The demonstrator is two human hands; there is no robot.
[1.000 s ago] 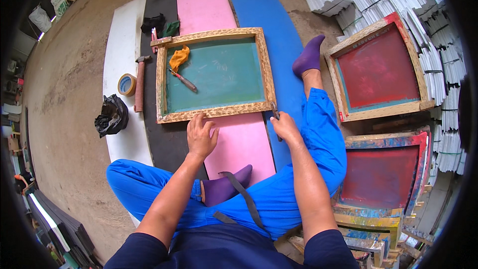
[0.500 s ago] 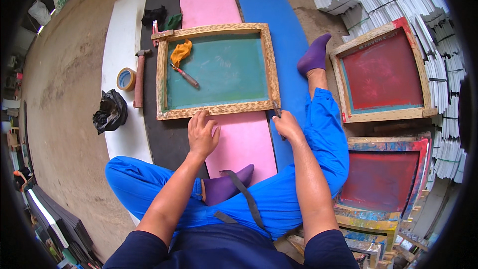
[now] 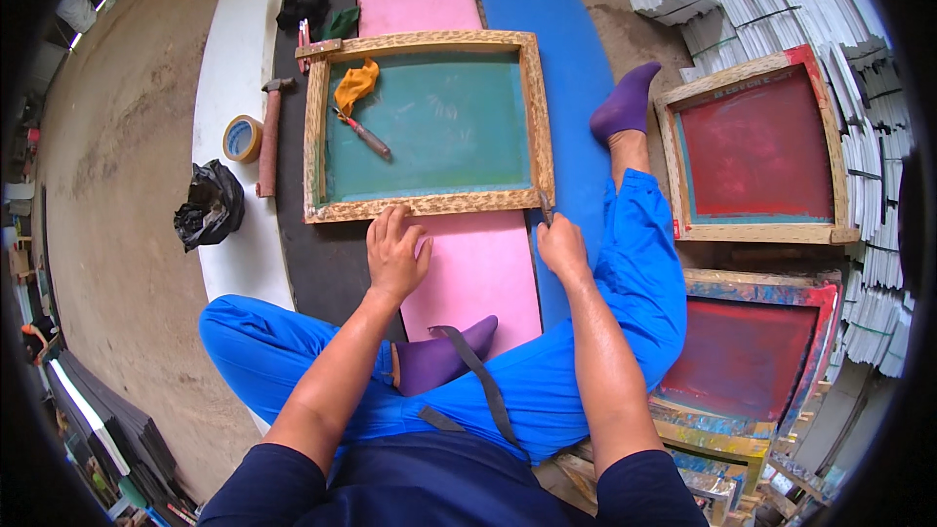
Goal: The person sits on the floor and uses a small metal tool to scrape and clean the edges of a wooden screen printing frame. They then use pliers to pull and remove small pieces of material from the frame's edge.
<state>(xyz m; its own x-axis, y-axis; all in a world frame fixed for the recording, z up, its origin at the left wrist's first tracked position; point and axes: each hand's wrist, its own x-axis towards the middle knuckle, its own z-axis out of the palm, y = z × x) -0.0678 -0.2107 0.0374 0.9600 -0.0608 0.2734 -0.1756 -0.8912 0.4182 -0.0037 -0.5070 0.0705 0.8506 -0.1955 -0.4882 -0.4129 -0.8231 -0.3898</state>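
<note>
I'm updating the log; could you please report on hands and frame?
Wooden frame flat. Left hand open at near edge. Right hand gripping slim tool, near right corner. Orange cloth, red-handled tool inside.

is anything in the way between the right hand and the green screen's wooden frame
Only the dark tool held in the right hand, its tip at the near right corner of the wooden frame; whether they touch is unclear. Nothing else visible stands between.
</note>
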